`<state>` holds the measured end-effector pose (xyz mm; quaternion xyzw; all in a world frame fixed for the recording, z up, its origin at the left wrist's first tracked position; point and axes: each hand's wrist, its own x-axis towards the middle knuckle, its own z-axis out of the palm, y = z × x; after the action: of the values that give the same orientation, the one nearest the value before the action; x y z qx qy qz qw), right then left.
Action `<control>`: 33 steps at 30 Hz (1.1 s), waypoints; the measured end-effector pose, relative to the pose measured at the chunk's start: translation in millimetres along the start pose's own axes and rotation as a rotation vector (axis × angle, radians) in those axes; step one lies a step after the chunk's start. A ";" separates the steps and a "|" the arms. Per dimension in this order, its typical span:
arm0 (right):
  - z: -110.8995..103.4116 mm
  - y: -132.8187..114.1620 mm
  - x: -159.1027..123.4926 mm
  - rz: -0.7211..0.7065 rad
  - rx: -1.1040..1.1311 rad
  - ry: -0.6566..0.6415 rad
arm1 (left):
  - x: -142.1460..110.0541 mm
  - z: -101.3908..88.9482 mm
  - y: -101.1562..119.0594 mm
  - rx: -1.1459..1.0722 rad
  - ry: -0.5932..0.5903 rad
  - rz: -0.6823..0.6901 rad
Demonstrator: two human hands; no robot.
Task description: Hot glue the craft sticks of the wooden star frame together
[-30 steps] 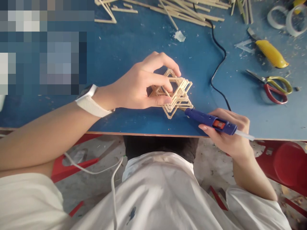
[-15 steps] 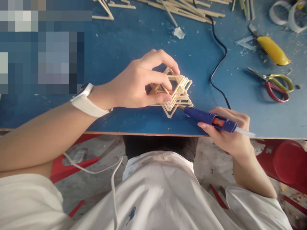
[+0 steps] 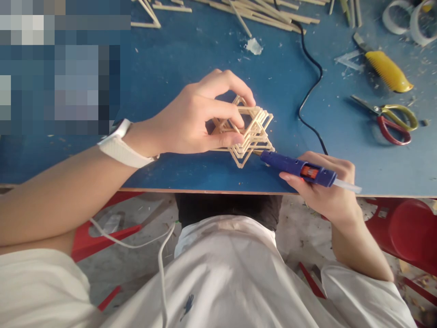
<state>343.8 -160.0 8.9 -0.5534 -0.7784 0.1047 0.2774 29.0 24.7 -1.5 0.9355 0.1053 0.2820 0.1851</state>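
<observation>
My left hand (image 3: 201, 116) grips a small star-shaped frame (image 3: 254, 132) of stacked thin wooden sticks, thumb and fingers closed on its left side. Part of the frame is hidden behind those fingers. In my right hand (image 3: 327, 187) is a blue hot glue gun (image 3: 297, 168), pointing left, with a clear glue stick (image 3: 348, 186) sticking out of its back end. The gun's nozzle is at the lower right edge of the stick frame; whether it touches, I cannot tell.
On the blue table (image 3: 170, 54), wooden sticks (image 3: 259, 13) lie along the far side. To the right are scissors (image 3: 392, 116), a yellow-handled knife (image 3: 387, 70) and white tape rolls (image 3: 399, 18). A black cord (image 3: 310, 86) runs to my right hand. Red stools (image 3: 409, 232) stand below the table edge.
</observation>
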 end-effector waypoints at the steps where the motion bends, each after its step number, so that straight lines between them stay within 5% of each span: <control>1: -0.2 -0.1 0.1 -0.004 -0.002 -0.003 | -0.1 -0.1 -0.1 0.003 -0.008 -0.009; 33: -3.5 -2.3 0.0 0.002 0.017 -0.014 | 1.0 1.2 0.7 -0.007 -0.016 -0.051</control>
<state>343.8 -161.4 12.8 -0.5511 -0.7789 0.1154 0.2763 30.5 24.1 -1.7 0.9341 0.1266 0.2701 0.1962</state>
